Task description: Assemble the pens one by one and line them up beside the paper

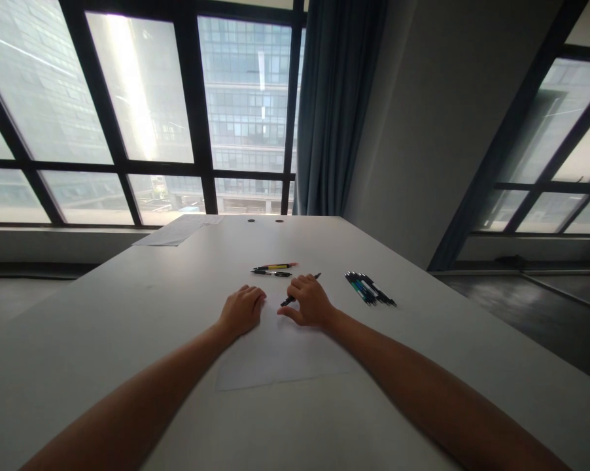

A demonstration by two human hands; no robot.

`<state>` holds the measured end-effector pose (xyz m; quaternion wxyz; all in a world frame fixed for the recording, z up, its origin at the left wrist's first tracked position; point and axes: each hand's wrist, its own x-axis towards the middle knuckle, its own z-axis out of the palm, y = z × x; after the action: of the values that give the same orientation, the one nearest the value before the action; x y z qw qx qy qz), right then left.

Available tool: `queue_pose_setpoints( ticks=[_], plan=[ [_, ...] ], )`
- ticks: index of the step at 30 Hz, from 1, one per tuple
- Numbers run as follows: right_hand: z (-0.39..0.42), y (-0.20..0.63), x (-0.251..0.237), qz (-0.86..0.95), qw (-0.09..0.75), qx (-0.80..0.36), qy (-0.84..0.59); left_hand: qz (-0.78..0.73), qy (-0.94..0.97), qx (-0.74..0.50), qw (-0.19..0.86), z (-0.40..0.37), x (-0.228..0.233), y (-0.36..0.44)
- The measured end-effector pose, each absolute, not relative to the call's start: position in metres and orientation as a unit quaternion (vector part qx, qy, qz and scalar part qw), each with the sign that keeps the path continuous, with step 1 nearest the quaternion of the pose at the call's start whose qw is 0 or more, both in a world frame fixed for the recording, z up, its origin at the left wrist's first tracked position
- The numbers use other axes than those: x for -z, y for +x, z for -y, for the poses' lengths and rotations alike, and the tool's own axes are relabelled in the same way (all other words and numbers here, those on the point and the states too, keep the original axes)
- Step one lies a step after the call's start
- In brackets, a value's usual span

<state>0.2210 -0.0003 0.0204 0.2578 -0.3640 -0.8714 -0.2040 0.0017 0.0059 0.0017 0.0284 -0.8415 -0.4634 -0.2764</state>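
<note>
We see our right hand [305, 301] with its fingers wrapped over a black pen [288, 301], above the white paper [285, 360] on the table [187, 294]. The thumb sticks out, so the grip may be loose, and the pen could slip and roll off. Our left hand [244, 310] rests at the paper's left side with its fingers curled; we can't tell if anything is inside. If it lifts, we think the paper could slide. A yellow pen [275, 267] and a clear pen [271, 273] lie just past our hands. A big reach might knock them. The pen bunch [370, 290] on the right could roll apart if our arm bumps it.
</note>
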Motion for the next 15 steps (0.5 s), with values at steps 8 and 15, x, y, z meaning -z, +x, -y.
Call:
queue_pose_setpoints(
  ticks=[8, 15],
  plan=[
    [0.0024, 0.2138, -0.0189, 0.883, 0.253, 0.224, -0.326, 0.466, -0.846, 0.257, 0.036, -0.0057, -0.0026, 0.0049],
    [0.0026, 0.2151, -0.0191, 0.885, 0.262, 0.225, -0.312, 0.464, -0.848, 0.254, 0.036, -0.0043, -0.0044, 0.0047]
  ],
)
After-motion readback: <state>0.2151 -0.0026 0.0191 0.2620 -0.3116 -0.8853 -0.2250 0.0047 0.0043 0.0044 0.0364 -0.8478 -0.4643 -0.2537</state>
